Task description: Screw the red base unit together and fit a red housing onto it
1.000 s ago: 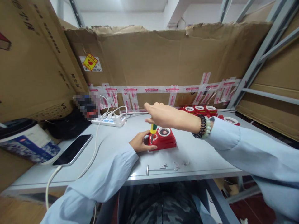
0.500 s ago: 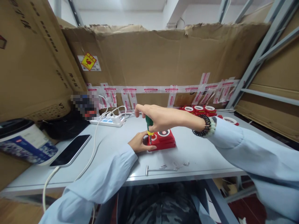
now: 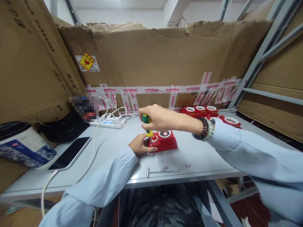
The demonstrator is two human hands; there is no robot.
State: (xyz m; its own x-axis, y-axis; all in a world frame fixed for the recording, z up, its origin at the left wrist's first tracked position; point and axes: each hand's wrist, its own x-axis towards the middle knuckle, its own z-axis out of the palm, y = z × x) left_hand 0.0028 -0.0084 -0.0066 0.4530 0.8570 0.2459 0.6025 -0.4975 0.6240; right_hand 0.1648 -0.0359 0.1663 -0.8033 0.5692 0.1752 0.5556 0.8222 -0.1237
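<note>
My right hand is closed round the green and yellow handle of a screwdriver, held nearly upright. Its shaft points down at the left end of a red device with a round white-rimmed dial, lying on the table. My left hand grips that same end, its thumb along the near side and the fingers partly hidden behind. Nearer the table's front edge lie a metal T-handle tool, a few small screws and a small clear piece.
Several similar red devices stand at the back right. On the left are a white power strip with cables, a phone and a blue-and-white tub. A cardboard wall closes off the back; a metal frame rises at right.
My right hand has shifted its grip on the screwdriver, so more of the handle shows. My left hand keeps hold of the red device. The view has shifted slightly.
</note>
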